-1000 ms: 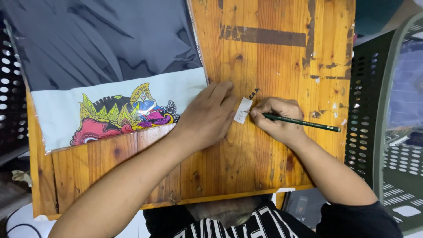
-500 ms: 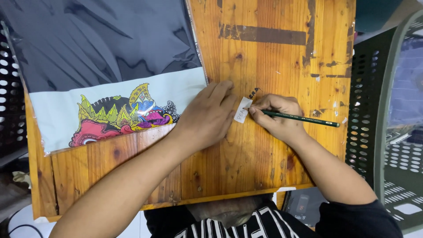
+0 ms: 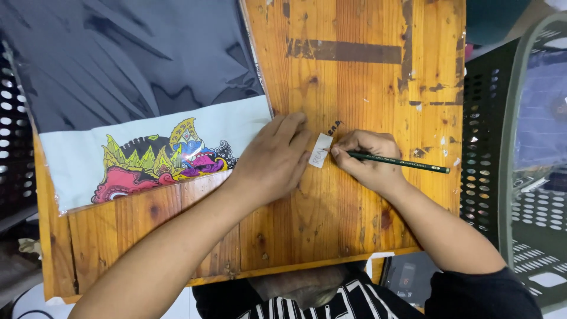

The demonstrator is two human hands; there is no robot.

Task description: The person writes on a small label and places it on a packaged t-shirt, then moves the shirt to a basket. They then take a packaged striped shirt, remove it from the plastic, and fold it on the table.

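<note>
Item, far left: folded garment [image 3: 147, 118] in clear wrap, dark cloth above a colourful mask print, lying across my wooden board [image 3: 354, 224].

Item, centre: my left hand [image 3: 271, 159], flat and spread, fingertips pinning a small white label [image 3: 319, 150].

Label: slim, tilted, partly lettered; writing seemingly unfinished.

Item, right: my right hand [image 3: 369, 159], pinched around a dark green pencil [image 3: 401, 162], tip touching the label.

A worn wooden table [image 3: 354, 224] stands between black perforated crates [image 3: 481, 153] under even indoor light.
</note>
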